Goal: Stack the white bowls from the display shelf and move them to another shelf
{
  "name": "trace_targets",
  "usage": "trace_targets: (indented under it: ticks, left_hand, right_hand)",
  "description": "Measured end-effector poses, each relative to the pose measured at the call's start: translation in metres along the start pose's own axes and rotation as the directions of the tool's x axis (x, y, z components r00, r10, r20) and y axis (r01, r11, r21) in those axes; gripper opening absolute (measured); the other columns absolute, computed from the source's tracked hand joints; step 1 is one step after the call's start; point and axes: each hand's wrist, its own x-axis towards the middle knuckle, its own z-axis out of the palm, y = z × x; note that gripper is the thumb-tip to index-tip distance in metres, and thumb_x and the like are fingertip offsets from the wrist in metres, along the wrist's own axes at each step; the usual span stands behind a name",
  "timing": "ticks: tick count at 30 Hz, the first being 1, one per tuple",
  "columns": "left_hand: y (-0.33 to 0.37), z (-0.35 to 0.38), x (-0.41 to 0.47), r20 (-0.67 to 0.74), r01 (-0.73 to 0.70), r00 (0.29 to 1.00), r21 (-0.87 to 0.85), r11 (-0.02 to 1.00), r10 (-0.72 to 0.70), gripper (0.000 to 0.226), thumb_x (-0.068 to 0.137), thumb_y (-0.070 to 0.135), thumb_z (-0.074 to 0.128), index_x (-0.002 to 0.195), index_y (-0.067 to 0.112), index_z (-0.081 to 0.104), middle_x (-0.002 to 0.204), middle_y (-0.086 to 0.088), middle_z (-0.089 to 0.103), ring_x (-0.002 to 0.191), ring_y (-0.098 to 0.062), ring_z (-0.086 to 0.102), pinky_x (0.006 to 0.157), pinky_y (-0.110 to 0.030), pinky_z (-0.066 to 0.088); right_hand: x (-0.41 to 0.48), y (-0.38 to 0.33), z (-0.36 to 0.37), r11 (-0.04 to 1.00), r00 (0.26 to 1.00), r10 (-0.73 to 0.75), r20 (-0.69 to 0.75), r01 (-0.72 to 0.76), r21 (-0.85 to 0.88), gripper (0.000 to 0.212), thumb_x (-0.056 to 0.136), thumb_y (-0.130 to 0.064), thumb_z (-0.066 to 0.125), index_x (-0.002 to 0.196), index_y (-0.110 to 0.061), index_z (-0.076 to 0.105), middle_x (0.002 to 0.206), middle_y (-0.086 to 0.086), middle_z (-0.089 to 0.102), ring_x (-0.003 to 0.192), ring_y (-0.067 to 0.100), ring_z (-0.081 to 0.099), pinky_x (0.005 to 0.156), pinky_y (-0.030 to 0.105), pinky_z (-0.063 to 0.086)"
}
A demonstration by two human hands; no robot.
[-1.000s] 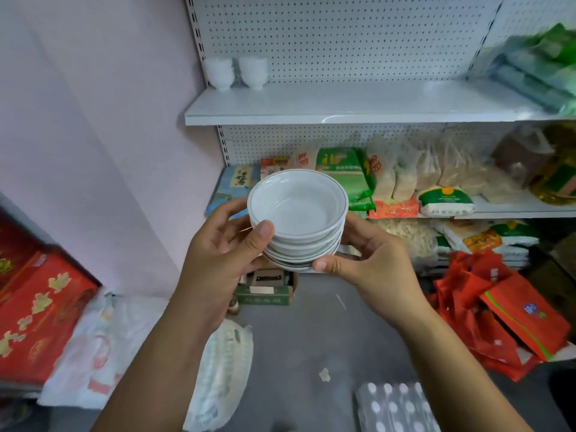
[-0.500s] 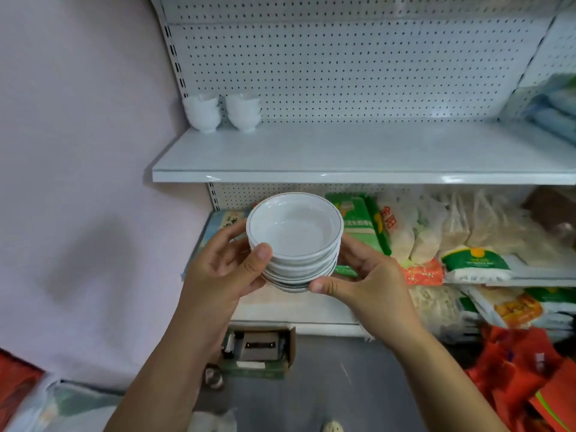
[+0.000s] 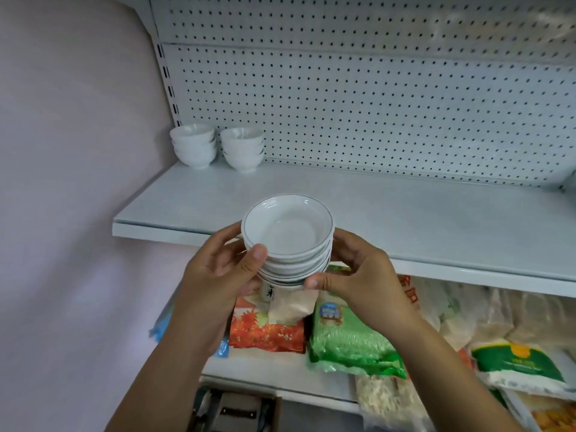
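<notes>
A stack of several shallow white bowls (image 3: 288,235) with thin dark rim lines is held level in front of the white shelf (image 3: 405,222), just at its front edge. My left hand (image 3: 221,272) grips the stack's left side, thumb on the rim. My right hand (image 3: 358,275) cups the right side and bottom, thumb along the lowest bowl. Two stacks of deeper white bowls (image 3: 194,145) (image 3: 243,149) stand at the shelf's back left corner against the pegboard.
A pink wall (image 3: 68,182) closes the left side. The lower shelf holds bagged goods: an orange leaf-print pack (image 3: 265,332), a green bag (image 3: 349,341) and rice bags (image 3: 517,363). A cardboard box (image 3: 237,410) sits on the floor below.
The view has tilted up and moved closer to the shelf. Both hands have carried the bowl stack up to the level of the white shelf's front edge.
</notes>
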Motion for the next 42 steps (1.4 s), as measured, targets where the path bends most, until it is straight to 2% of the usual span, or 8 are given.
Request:
trace_targets:
  ticks: [9, 16, 25, 29, 31, 34, 38, 42]
  left_hand:
    - [-0.023, 0.010, 0.134, 0.039, 0.059, 0.998, 0.002, 0.998, -0.059, 0.057, 0.070, 0.033, 0.081, 0.124, 0.027, 0.067, 0.118, 0.002, 0.078, 0.111, -0.015, 0.074, 0.078, -0.030, 0.063]
    - [-0.045, 0.007, 0.212, 0.125, 0.102, 0.986, 0.071, 0.992, -0.110, 0.053, 0.073, 0.032, 0.081, 0.124, 0.028, 0.068, 0.119, 0.004, 0.077, 0.113, -0.014, 0.073, 0.086, -0.035, 0.061]
    - [-0.066, 0.002, 0.256, 0.173, 0.088, 0.980, 0.091, 0.992, -0.103, 0.053, 0.074, 0.029, 0.081, 0.125, 0.026, 0.068, 0.121, 0.002, 0.077, 0.117, -0.016, 0.071, 0.093, -0.038, 0.059]
    - [-0.072, -0.008, 0.257, 0.204, -0.012, 0.978, 0.247, 0.969, -0.040, 0.055, 0.082, 0.038, 0.073, 0.135, 0.032, 0.062, 0.125, 0.011, 0.075, 0.121, -0.004, 0.067, 0.105, -0.033, 0.053]
    - [-0.077, -0.020, 0.257, 0.156, -0.088, 0.988, 0.439, 0.894, 0.020, 0.060, 0.083, 0.050, 0.067, 0.141, 0.039, 0.055, 0.136, 0.016, 0.067, 0.128, 0.003, 0.058, 0.110, -0.025, 0.045]
    - [-0.086, -0.032, 0.258, 0.100, -0.158, 0.987, 0.750, 0.642, 0.126, 0.067, 0.088, 0.064, 0.052, 0.148, 0.036, 0.050, 0.154, 0.009, 0.050, 0.143, -0.009, 0.044, 0.115, -0.029, 0.034]
    - [-0.093, -0.027, 0.265, 0.030, -0.108, 0.986, 0.870, 0.480, 0.166, 0.073, 0.097, 0.067, 0.032, 0.147, 0.020, 0.056, 0.156, -0.005, 0.050, 0.149, -0.023, 0.038, 0.122, -0.039, 0.027]
    - [-0.108, -0.031, 0.278, 0.015, -0.052, 0.991, 0.959, 0.279, 0.134, 0.079, 0.098, 0.069, 0.021, 0.144, 0.017, 0.059, 0.154, -0.010, 0.053, 0.146, -0.028, 0.044, 0.124, -0.047, 0.030]
  right_hand:
    - [0.123, 0.050, -0.007, 0.996, 0.998, 0.038, -0.043, -0.042, -0.083, 0.082, 0.064, -0.012, 0.095, 0.137, -0.022, 0.059, 0.123, -0.006, 0.073, 0.120, 0.015, 0.066, 0.100, 0.038, 0.056]
    - [0.179, 0.088, -0.004, 0.992, 0.994, 0.056, -0.089, -0.066, -0.107, 0.081, 0.065, -0.008, 0.095, 0.136, -0.023, 0.058, 0.121, -0.007, 0.074, 0.116, 0.011, 0.067, 0.091, 0.021, 0.055]
    - [0.208, 0.107, -0.004, 0.985, 0.994, 0.071, -0.079, -0.083, -0.151, 0.083, 0.066, -0.018, 0.096, 0.138, -0.027, 0.056, 0.122, -0.014, 0.072, 0.116, 0.002, 0.065, 0.092, 0.018, 0.054]
    - [0.212, 0.105, -0.009, 0.978, 0.995, 0.093, -0.019, -0.095, -0.187, 0.115, 0.061, -0.036, 0.097, 0.155, -0.036, 0.030, 0.144, -0.023, 0.051, 0.124, -0.001, 0.058, 0.094, 0.014, 0.052]
    - [0.213, 0.102, -0.005, 0.974, 0.994, 0.108, 0.032, -0.099, -0.204, 0.141, 0.053, -0.047, 0.097, 0.160, -0.042, 0.005, 0.150, -0.031, 0.035, 0.131, -0.008, 0.047, 0.103, 0.010, 0.044]
    - [0.221, 0.105, 0.007, 0.964, 0.995, 0.070, 0.077, -0.048, -0.261, 0.159, 0.048, -0.053, 0.097, 0.157, -0.042, -0.018, 0.150, -0.029, 0.037, 0.136, -0.014, 0.039, 0.108, 0.003, 0.030]
    - [0.244, 0.116, 0.010, 0.925, 0.998, -0.016, 0.057, 0.036, -0.378, 0.153, 0.053, -0.043, 0.099, 0.156, -0.039, -0.013, 0.135, -0.018, 0.054, 0.122, -0.011, 0.047, 0.093, -0.008, 0.030]
    - [0.273, 0.122, 0.004, 0.916, 0.997, -0.044, 0.062, 0.065, -0.396, 0.149, 0.055, -0.033, 0.100, 0.158, -0.031, -0.008, 0.135, -0.014, 0.054, 0.120, -0.007, 0.051, 0.095, 0.009, 0.039]
